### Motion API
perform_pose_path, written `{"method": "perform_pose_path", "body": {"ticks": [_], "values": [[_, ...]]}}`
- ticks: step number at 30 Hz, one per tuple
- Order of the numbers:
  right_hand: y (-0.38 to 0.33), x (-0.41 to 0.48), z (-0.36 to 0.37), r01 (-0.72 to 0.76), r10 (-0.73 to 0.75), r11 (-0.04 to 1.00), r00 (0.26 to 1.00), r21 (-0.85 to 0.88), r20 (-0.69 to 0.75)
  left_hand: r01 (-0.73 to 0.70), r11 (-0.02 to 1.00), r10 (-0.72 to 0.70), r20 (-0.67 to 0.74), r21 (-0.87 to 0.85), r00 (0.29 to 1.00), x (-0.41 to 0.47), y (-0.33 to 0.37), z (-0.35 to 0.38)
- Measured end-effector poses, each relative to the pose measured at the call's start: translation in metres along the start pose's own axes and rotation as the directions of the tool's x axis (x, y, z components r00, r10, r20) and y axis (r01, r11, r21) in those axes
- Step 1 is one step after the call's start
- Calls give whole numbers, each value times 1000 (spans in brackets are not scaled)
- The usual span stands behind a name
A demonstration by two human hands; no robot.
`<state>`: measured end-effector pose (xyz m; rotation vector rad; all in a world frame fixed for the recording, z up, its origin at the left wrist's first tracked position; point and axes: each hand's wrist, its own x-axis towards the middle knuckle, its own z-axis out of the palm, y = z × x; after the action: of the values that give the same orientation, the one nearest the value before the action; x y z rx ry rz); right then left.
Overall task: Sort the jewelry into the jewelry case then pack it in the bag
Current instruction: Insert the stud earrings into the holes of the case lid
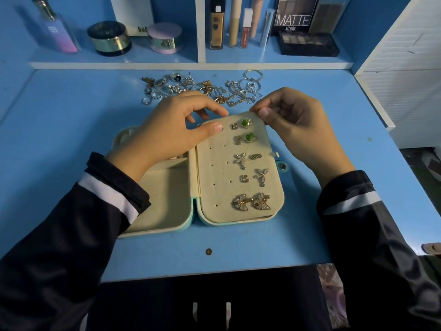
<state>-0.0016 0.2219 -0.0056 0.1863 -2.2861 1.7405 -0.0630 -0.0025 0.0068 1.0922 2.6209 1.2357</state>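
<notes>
We saw the jewelry case [167, 211] lying open in the middle of the blue table [71, 139], its near edge well back from the table's front edge at 6 o'clock. At 9 o'clock of the case the blue surface ran wide. At 3 o'clock there was less room, because a white panel [405, 80] cut in slantwise there. A snap tab [282, 166] stuck out from the case at 3 o'clock.

The case had rounded corners, a mint-coloured shell and a beige, felt-like lining. Its left half showed shallow compartments. On its right half lay the earring panel [214, 168], a soft sheet with rows of small holes. Pinned on it were green earrings [245, 123] at the top, flower earrings [241, 159] in the middle and butterfly earrings [239, 203] at the bottom, all metallic and sparkling.

The right hand [293, 130] pinched the panel's upper corner at 1 o'clock between thumb and forefinger. The left hand [171, 130] hovered over the case at 11 o'clock, thumb and forefinger narrow together at the panel's top edge; we could not tell if it held something.

The loose jewelry [191, 88] lay in a tangled heap at 12 o'clock, just behind both hands. Further at 12 o'clock a shelf [191, 65] carried jars [109, 38], bottles [217, 22] and a dark palette [307, 45].
</notes>
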Motion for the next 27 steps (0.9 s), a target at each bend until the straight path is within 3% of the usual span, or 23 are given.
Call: {"method": "perform_pose_path", "body": {"ticks": [10, 22, 27], "values": [[-3, 0, 0, 4, -4, 998, 1000, 56, -9, 25, 996, -22, 40, -81, 999, -3, 9, -1], [-12, -2, 2, 12, -12, 940, 1000, 342, -1, 4, 980, 15, 97, -198, 995, 0, 6, -2], [-8, -1, -2, 10, -10, 944, 1000, 329, 0, -12, 973, 33, 88, -230, 996, 0, 2, -4]]}}
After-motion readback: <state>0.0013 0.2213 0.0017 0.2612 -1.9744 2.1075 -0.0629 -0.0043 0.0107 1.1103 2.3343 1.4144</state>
